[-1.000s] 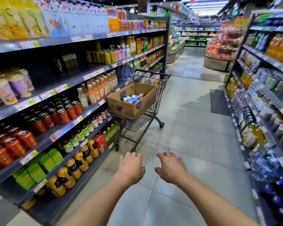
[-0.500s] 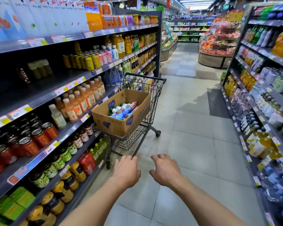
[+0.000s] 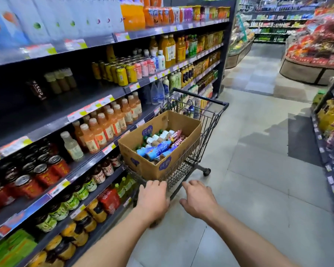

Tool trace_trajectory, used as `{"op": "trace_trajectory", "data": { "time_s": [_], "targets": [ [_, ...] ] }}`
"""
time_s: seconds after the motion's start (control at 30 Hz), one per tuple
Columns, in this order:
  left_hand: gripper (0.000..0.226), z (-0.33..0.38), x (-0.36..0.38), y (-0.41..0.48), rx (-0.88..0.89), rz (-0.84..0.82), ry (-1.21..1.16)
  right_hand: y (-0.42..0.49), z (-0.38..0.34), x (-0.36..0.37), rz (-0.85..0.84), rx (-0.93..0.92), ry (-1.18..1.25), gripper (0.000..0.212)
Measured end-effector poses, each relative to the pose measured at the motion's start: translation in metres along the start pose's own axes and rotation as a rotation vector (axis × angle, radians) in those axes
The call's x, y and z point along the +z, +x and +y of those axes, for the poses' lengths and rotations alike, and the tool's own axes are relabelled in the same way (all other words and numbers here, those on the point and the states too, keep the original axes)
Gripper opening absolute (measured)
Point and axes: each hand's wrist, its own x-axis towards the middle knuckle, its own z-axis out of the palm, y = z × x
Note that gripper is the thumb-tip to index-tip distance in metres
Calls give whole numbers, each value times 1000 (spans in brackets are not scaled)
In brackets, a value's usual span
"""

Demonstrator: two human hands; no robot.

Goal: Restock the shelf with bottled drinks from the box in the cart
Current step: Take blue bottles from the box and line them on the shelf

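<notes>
Aisle surroundings, non-task.
Round display stand (image 3: 308, 71) holds red packs; dark mat (image 3: 300, 135) lies nearer the camera than the stand.

Just beyond the left hand (image 3: 152, 199) and right hand (image 3: 199, 199): thin metal wire of the cart (image 3: 212, 120), dark and dull. Inside it, matt brown cardboard of the box (image 3: 143, 164), filled with glossy plastic bottles (image 3: 158, 147) in shiny printed wraps. Left of the hands, matt dark shelf (image 3: 96, 93) boards and metal cans (image 3: 46, 174) with bright lids. Right of the hands, smooth pale floor tiles (image 3: 258, 180), faintly glossy.

Left hand (image 3: 153, 201), right hand (image 3: 199, 202) empty, near cart (image 3: 181, 170); box (image 3: 143, 162) holds bottles (image 3: 158, 149).
</notes>
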Motion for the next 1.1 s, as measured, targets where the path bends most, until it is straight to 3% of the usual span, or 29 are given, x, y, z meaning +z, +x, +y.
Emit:
{"op": "trace_trajectory", "data": {
  "time_s": [0.27, 0.63, 1.1],
  "targets": [
    [46, -26, 0, 100, -119, 34, -40, 113, 10, -11, 2, -71, -14, 53],
    [44, -87, -3, 260, -110, -8, -57, 282, 13, -35, -7, -51, -47, 55],
    [43, -107, 45, 431, -274, -160, -136, 491, 77, -21, -222, -166, -98, 61]
  ]
}}
